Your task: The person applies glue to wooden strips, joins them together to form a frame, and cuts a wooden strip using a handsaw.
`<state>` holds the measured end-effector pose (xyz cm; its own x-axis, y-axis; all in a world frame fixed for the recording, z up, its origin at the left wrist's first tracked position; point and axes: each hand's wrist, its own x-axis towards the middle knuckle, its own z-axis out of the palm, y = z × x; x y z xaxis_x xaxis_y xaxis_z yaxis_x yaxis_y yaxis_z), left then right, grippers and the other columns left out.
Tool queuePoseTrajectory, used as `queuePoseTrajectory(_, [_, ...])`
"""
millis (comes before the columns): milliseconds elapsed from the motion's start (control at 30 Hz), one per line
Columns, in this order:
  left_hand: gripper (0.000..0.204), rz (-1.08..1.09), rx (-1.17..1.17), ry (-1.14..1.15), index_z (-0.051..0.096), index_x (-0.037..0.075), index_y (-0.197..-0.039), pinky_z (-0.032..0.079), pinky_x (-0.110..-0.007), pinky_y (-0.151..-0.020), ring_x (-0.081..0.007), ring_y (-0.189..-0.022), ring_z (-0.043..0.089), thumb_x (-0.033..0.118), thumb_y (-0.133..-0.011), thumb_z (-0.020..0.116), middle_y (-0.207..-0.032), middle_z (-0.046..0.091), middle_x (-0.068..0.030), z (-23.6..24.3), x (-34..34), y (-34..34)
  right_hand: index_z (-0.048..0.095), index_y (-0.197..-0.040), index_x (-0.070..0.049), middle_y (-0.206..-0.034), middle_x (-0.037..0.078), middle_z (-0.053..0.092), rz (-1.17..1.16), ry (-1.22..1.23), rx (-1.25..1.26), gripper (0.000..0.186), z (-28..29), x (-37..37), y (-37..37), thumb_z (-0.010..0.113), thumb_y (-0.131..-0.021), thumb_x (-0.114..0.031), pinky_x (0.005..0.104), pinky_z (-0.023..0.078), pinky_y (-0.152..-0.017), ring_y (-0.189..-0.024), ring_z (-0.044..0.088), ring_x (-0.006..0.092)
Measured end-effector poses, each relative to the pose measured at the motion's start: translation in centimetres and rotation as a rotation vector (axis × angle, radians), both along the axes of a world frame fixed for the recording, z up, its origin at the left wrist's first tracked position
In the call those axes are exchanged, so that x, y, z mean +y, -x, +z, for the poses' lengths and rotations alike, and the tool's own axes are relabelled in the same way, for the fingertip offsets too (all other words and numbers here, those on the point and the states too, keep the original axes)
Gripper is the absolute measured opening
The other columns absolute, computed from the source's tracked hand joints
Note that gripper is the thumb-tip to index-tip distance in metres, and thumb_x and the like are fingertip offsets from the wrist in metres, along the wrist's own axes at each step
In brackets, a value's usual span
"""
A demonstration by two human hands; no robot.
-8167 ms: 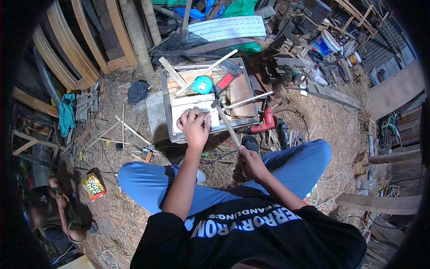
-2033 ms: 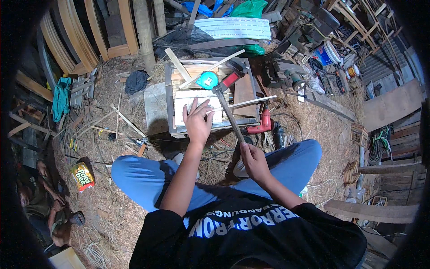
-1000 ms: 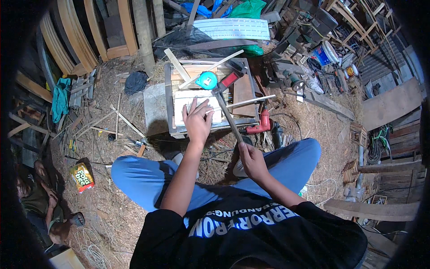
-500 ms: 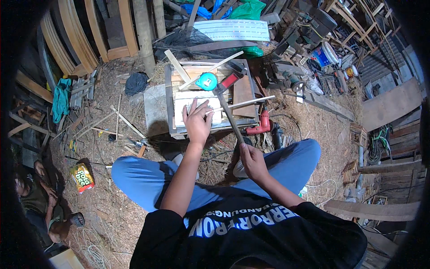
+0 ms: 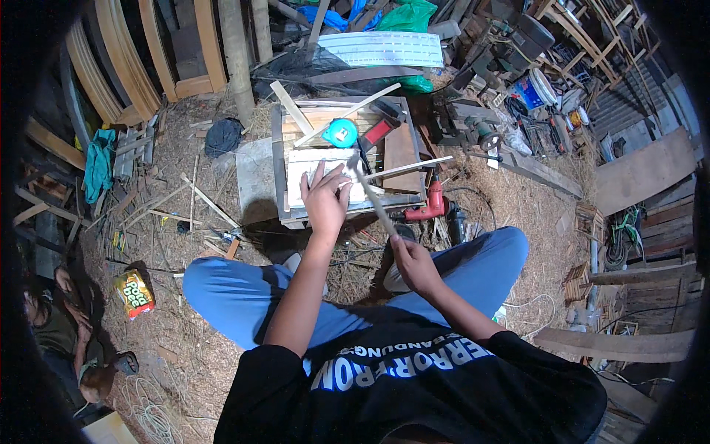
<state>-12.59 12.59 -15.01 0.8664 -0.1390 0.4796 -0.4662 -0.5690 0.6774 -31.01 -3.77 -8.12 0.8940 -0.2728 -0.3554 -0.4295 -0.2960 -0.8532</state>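
My left hand (image 5: 325,202) rests on a pale white block (image 5: 296,190) lying on a low wooden worktable. Its outer fingers spread over the block; the thumb and forefinger come together near its right side, on something too small to make out. A hammer (image 5: 379,206) with a long wooden handle is gripped in my right hand (image 5: 416,266). Its dark, motion-blurred head sits just right of my left fingertips, over the near end of a thin wooden strip (image 5: 414,169). A teal tape measure (image 5: 342,133) lies just beyond the block.
A red-handled tool (image 5: 379,132) and loose strips lie on the worktable (image 5: 282,166). At its right edge is a red power drill (image 5: 427,210). A snack bag (image 5: 135,294) lies on the floor, left of my knee; another person (image 5: 66,325) sits at the far left.
The hammer's head has come down and nearer, toward my left fingertips, and its handle has swung with it. My left hand stays in place on the block.
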Motion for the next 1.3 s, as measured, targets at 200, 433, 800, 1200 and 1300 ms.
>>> queuePoseTrajectory(200, [0.013, 0.012, -0.021, 0.009, 0.080, 0.010, -0.098, 0.021, -0.054, -0.126, -0.0301, -0.146, 0.053, 0.018, -0.088, 0.082, -0.134, 0.075, -0.0027, 0.3, -0.3, -0.1, 0.053, -0.077, -0.012, -0.064, -0.006, 0.042, -0.024, -0.079, 0.136, 0.054, -0.6, -0.6, 0.8, 0.052, -0.111, -0.054, 0.0286, 0.031, -0.049, -0.054, 0.038, 0.0065])
queuePoseTrajectory(433, [0.012, 0.024, -0.050, -0.047, 0.078, 0.009, -0.101, 0.023, -0.054, -0.125, -0.0323, -0.145, 0.053, 0.016, -0.092, 0.077, -0.130, 0.074, -0.0039, -0.2, 0.0, 0.0, 0.058, -0.082, -0.007, -0.066, -0.005, 0.046, -0.098, -0.235, 0.027, 0.054, -0.5, -1.0, 1.0, 0.050, -0.113, -0.050, 0.0311, 0.031, -0.051, -0.057, 0.040, 0.0071])
queuePoseTrajectory(800, [0.019, -0.080, -0.127, -0.265, 0.069, 0.012, -0.108, 0.035, -0.051, -0.100, -0.0301, -0.111, 0.055, 0.026, -0.097, 0.072, -0.107, 0.066, -0.0074, 0.3, 1.1, -0.5, 0.056, -0.077, -0.008, -0.066, -0.006, 0.044, -0.182, -0.298, -0.005, 0.054, -1.1, -1.9, 1.4, 0.050, -0.113, -0.049, 0.0309, 0.030, -0.053, -0.059, 0.038, 0.0071])
queuePoseTrajectory(1200, [0.025, -0.144, -0.053, -0.265, 0.069, 0.009, -0.105, 0.034, -0.052, -0.094, -0.0321, -0.107, 0.056, 0.029, -0.093, 0.076, -0.106, 0.066, -0.0088, 1.5, 1.4, -0.4, 0.055, -0.078, -0.005, -0.068, -0.004, 0.045, -0.151, -0.214, 0.034, 0.055, -0.3, -2.5, 1.4, 0.051, -0.113, -0.047, 0.0330, 0.032, -0.056, -0.064, 0.039, 0.0085])
queuePoseTrajectory(1300, [0.022, -0.128, -0.120, -0.274, 0.068, 0.009, -0.107, 0.034, -0.053, -0.094, -0.0325, -0.106, 0.056, 0.026, -0.093, 0.074, -0.105, 0.066, -0.0090, 1.3, 1.2, -0.5, 0.054, -0.078, -0.003, -0.068, -0.003, 0.045, -0.135, -0.219, -0.029, 0.057, -2.1, -3.0, 1.5, 0.051, -0.113, -0.048, 0.0341, 0.034, -0.057, -0.065, 0.040, 0.0093])
